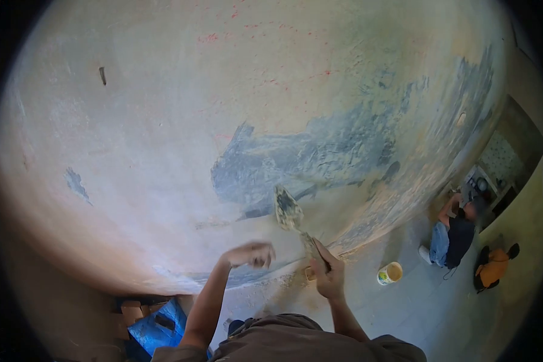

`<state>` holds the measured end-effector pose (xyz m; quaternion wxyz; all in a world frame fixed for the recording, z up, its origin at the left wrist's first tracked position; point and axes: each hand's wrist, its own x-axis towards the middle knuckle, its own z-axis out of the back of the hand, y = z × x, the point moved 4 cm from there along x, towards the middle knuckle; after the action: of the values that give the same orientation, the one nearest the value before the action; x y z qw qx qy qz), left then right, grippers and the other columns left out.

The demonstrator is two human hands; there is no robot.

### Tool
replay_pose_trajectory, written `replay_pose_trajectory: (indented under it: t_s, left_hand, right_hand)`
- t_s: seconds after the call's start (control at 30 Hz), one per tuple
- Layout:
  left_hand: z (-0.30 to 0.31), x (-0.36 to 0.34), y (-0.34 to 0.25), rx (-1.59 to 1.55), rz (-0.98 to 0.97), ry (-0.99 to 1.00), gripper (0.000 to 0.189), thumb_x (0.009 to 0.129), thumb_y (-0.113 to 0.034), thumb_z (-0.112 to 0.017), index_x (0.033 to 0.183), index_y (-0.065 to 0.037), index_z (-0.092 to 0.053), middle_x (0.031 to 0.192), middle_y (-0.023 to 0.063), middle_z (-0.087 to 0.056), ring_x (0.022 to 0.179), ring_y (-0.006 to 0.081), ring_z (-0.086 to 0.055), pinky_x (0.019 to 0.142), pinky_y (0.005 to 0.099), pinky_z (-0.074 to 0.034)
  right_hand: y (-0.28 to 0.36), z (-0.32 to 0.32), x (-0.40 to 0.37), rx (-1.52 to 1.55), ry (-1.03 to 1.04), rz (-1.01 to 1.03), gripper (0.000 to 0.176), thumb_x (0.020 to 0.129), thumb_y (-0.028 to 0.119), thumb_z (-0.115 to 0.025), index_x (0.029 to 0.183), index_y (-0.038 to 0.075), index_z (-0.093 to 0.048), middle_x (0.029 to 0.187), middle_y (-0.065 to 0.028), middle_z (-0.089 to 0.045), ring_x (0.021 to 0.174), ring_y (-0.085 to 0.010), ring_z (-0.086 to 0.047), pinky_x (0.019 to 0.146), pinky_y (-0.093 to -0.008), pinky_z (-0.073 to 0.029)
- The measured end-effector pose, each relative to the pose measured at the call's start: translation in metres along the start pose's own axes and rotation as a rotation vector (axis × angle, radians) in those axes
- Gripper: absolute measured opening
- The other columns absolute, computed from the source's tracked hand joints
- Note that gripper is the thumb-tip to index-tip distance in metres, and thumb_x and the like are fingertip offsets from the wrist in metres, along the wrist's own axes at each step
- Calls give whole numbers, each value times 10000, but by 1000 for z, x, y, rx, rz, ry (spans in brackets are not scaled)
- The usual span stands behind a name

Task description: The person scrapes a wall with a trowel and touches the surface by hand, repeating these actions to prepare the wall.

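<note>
My right hand [329, 274] is wrapped round the handle of a pointing trowel [288, 210], its blade tip up and smeared with dark grey and pale material. The blade overlaps the lower edge of a dark grey patch [271, 157] on the wall. To the left of the trowel my left hand [250, 255] is raised in front of the wall, slightly blurred. Its fingers are loosely bent, with nothing visible in them.
The wall [151, 139] has a smaller grey patch [76, 183] and red marks. A bucket [390, 273] stands on the floor at right. Beyond it, a person [455, 235] is low down near an orange and black bag [493, 268]. Blue sheeting [160, 326] and cardboard lie at lower left.
</note>
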<state>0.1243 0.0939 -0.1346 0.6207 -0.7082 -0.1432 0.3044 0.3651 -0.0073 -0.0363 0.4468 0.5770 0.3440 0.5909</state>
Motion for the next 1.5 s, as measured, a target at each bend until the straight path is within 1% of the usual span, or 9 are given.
replay_pose_trajectory:
  t_s: [0.13, 0.17, 0.27, 0.37, 0.57, 0.67, 0.73, 1.03, 1.5]
  left_hand:
    - [7, -7, 142, 1280, 857, -12, 648, 921, -584, -596, 1273, -41, -631, 1157, 173, -709, 1065, 287, -677, 888, 390, -538]
    - [9, 4, 149, 1238, 733, 159, 607, 969, -554, -546, 1349, -84, -593, 1250, 157, -670, 1133, 281, -642, 932, 391, -521]
    - [-14, 21, 106, 249, 261, -106, 534, 1025, -487, -482, 1332, -62, -586, 1250, 144, -663, 1087, 249, -654, 915, 378, -521]
    - [-21, 25, 32, 208, 51, -185, 495, 1063, -442, -418, 1296, -35, -580, 1191, 118, -674, 1016, 216, -655, 890, 363, -519]
    - [-1, 2, -72, 432, -362, -494, 362, 1005, -332, -603, 1232, -50, -590, 1117, 103, -677, 939, 228, -636, 804, 394, -506]
    - [-8, -33, -143, 1139, -662, -934, 436, 911, -268, -716, 1276, -70, -583, 1196, 119, -642, 1031, 261, -600, 896, 404, -481]
    - [-15, -44, -188, 1325, -670, -1047, 586, 833, -261, -773, 1349, -95, -548, 1359, 100, -573, 1201, 303, -557, 1068, 447, -379]
    - [-8, -17, -243, 2070, -973, -823, 497, 900, -185, -594, 1395, -149, -562, 1508, 25, -490, 1395, 214, -459, 1082, 358, -415]
    - [-3, 13, -224, 1958, -895, -884, 478, 894, -262, -640, 1362, -179, -593, 1518, 21, -474, 1419, 258, -419, 1177, 428, -364]
  right_hand:
    - [-25, 28, -23, -15, -4, -98, 451, 910, 35, -622, 1359, -2, -595, 719, -22, -630, 609, -64, -550, 588, -226, -468]
    - [-27, 31, -21, -33, -6, -108, 452, 908, 34, -622, 1359, 1, -596, 709, -20, -627, 603, -65, -550, 583, -231, -472]
    - [-27, 27, -22, -2, -17, -122, 459, 902, 34, -624, 1359, 2, -596, 699, -20, -622, 595, -65, -547, 576, -238, -477]
    - [-23, 17, -16, -58, 3, -55, 457, 897, 48, -633, 1350, -4, -602, 696, -39, -623, 596, -68, -554, 582, -239, -480]
    - [-6, -1, -4, -172, -3, 166, 462, 898, 49, -619, 1354, -19, -589, 841, -135, -708, 632, -122, -608, 615, -260, -499]
    - [14, -7, 9, -213, -54, 261, 484, 899, 41, -607, 1374, -35, -562, 930, -188, -730, 685, -158, -645, 643, -270, -506]
    - [30, -10, 22, -187, -55, 195, 492, 902, 40, -600, 1384, -44, -547, 935, -199, -726, 704, -160, -649, 651, -266, -502]
    - [39, -42, 63, -191, -75, 301, 529, 936, 29, -520, 1459, -32, -468, 634, -41, -561, 568, -97, -506, 552, -249, -439]
    - [32, -59, 57, -137, -99, 209, 519, 933, 13, -491, 1445, -65, -461, 671, -75, -597, 567, -115, -540, 552, -257, -456]
